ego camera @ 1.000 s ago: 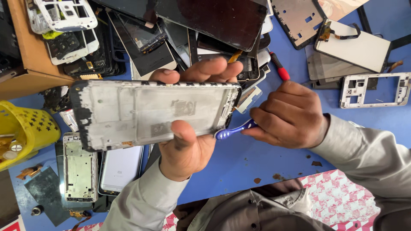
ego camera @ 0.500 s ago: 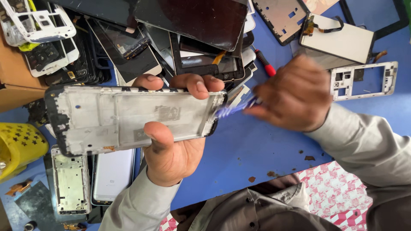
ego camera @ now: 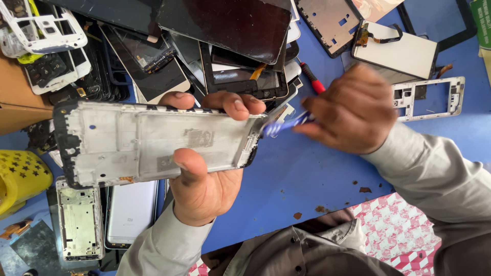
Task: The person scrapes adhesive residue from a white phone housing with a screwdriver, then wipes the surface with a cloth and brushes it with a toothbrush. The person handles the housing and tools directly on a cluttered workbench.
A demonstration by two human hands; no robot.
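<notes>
My left hand grips a silver phone frame with a black rim, held flat with its inner metal side up, thumb on top and fingers curled over the far edge. My right hand holds a blue pry tool, whose tip touches the frame's right end near the upper corner. The right hand is blurred from motion.
A heap of dark phone screens and frames fills the back of the blue work surface. A red-handled screwdriver lies behind the right hand. A white frame lies at right, a yellow basket at left, more phone parts below it.
My right hand has lifted the blue tool from under the frame's lower right corner up to its right end. The frame sits slightly lower and left in view.
</notes>
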